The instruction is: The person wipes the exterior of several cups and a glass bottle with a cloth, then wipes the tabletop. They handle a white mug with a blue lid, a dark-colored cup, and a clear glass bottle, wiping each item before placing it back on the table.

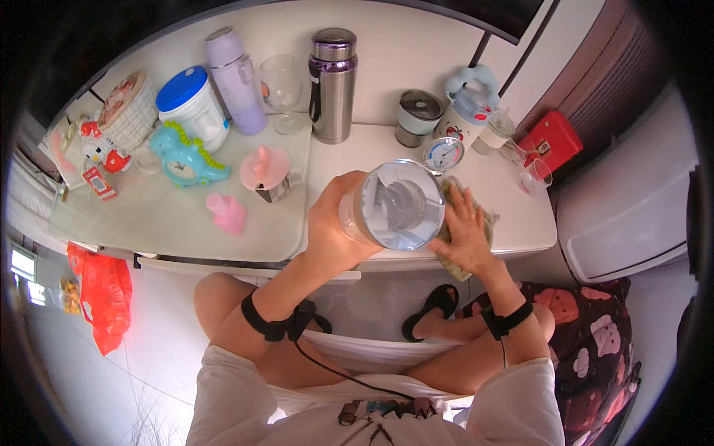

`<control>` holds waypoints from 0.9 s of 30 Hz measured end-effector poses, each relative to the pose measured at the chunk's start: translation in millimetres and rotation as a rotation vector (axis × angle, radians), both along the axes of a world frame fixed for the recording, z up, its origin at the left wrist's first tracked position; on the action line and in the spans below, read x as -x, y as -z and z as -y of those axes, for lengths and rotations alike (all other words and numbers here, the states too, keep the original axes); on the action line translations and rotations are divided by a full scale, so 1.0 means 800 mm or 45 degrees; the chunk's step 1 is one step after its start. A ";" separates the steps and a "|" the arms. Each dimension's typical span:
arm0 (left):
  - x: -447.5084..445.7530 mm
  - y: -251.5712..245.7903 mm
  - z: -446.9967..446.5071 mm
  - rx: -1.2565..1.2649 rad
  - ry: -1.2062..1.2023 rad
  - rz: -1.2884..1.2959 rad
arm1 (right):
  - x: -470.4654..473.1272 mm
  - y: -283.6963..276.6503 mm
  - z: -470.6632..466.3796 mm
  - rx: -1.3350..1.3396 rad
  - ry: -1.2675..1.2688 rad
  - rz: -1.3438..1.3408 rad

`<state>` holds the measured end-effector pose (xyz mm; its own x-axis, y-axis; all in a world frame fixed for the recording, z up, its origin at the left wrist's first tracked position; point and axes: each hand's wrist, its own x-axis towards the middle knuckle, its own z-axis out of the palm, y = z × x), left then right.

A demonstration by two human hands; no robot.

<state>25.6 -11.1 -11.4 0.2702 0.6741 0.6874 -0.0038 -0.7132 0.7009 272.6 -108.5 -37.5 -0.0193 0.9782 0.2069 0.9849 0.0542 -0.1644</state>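
My left hand (pixel 337 223) grips a clear glass vessel (pixel 403 204) around its side, holding it above the front part of the white tabletop (pixel 368 148). Its round, shiny end faces up towards me. My right hand (pixel 464 231) lies with spread fingers on a greenish cloth (pixel 485 220) at the table's front edge, just right of the glass. Part of the cloth hangs over that edge. Behind the glass stands a round dial gauge (pixel 443 154). Whether the fingers of my right hand pinch the cloth cannot be told.
A steel thermos (pixel 334 86), purple bottle (pixel 237 83), stemmed glass (pixel 281 92) and lidded cup (pixel 418 118) stand at the back. A dinosaur clock (pixel 184 159), pink-lidded cup (pixel 265 173) and pink bottle (pixel 227 213) are left; a small glass (pixel 535 177) and red box (pixel 551 144) are right.
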 end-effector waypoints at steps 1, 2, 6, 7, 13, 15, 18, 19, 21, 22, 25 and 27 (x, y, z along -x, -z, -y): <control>0.000 0.001 -0.001 -0.019 -0.018 -0.004 | 0.001 0.016 0.008 0.167 0.108 0.086; 0.000 0.002 -0.001 -0.032 -0.031 -0.002 | 0.006 0.033 0.013 -0.040 0.036 0.195; -0.005 0.005 0.000 -0.096 -0.107 -0.015 | 0.019 0.066 0.031 -0.239 -0.053 0.097; -0.006 0.006 0.000 -0.130 -0.122 -0.017 | 0.021 0.066 0.033 -0.279 -0.050 -0.055; -0.007 0.008 0.002 -0.236 -0.113 -0.114 | 0.036 -0.020 0.027 -0.689 0.410 -2.220; -0.005 0.007 0.004 -0.310 -0.126 -0.214 | 0.041 -0.073 0.039 -0.811 0.091 -2.208; -0.005 0.006 0.011 -0.297 -0.111 -0.419 | 0.072 -0.124 0.056 -0.825 -0.161 -1.532; -0.005 0.005 0.014 -0.291 -0.107 -0.479 | 0.093 -0.125 0.052 -0.859 -0.249 -1.229; -0.010 0.005 0.017 -0.391 -0.084 -0.471 | 0.092 -0.141 0.044 -0.503 -0.451 -0.334; -0.012 0.005 0.019 -0.446 -0.066 -0.474 | 0.098 -0.140 0.037 -0.562 -0.422 -0.262; -0.010 0.004 0.024 -0.253 -0.005 -0.503 | 0.102 -0.135 0.021 -0.563 -0.388 -0.390; -0.010 0.004 0.026 -0.211 0.000 -0.518 | 0.101 -0.135 0.015 -0.539 -0.388 -0.530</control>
<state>33.5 -32.0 -14.6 0.5412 0.5635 0.6242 0.2487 -0.8163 0.5214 191.7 -120.5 70.1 -0.1172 0.7744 0.6218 0.7743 0.4633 -0.4310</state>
